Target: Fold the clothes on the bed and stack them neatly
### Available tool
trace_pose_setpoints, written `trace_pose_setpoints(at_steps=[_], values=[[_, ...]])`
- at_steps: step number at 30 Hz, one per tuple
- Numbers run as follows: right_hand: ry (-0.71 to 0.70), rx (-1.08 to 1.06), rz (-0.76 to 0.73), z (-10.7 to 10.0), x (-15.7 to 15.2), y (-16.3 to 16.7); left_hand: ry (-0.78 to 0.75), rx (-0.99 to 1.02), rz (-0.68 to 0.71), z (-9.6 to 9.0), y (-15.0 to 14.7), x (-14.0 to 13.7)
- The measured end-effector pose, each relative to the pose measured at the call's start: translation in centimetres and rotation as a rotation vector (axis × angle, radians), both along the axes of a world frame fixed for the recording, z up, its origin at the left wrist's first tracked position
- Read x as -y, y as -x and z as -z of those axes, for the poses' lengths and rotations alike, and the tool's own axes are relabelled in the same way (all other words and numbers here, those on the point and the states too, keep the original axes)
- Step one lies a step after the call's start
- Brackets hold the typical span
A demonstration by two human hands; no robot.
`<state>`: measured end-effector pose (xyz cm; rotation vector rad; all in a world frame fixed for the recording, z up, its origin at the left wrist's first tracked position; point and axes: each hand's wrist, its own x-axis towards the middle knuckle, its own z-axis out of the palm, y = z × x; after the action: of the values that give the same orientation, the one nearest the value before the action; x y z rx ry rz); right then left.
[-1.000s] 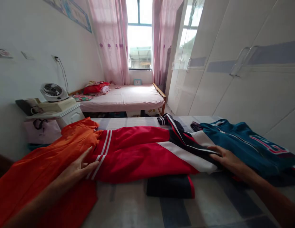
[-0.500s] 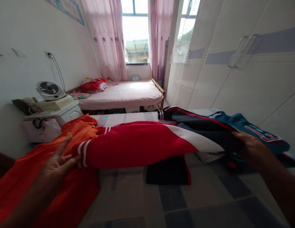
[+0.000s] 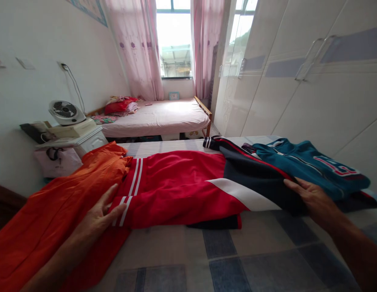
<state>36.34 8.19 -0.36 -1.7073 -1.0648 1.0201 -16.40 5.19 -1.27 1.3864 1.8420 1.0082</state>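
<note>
The left hand [image 3: 99,213] has its thumb laid over the white stripes at the hem of a red, white and black jacket [image 3: 182,182], the index finger held away from the thumb and the other fingertips hidden at the cloth's edge. The right hand [image 3: 313,196] grips the jacket's black end, thumb and fingers close together on the cloth. The jacket lies flat between the two hands, a striped cuff [image 3: 208,142] pointing away beyond them. Orange clothing [image 3: 76,190] spreads under and left of the left fingers. A blue top [image 3: 307,166] lies just beyond the right fingers. Nearer than both hands is checked bedding [image 3: 261,239]; far past the left fingers stands a fan [image 3: 67,112].
</note>
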Motion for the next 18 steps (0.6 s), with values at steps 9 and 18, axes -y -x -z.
trace_pose_setpoints(at_steps=[9,18], values=[[-0.203,0.588,0.100,-2.5,-0.6,-0.9,-0.197,0.020,-0.141,-4.0,-0.2,-2.2],[-0.131,0.987,0.011,1.3,0.8,-1.0,-0.155,-0.235,-0.052,0.3,-0.6,-0.3]])
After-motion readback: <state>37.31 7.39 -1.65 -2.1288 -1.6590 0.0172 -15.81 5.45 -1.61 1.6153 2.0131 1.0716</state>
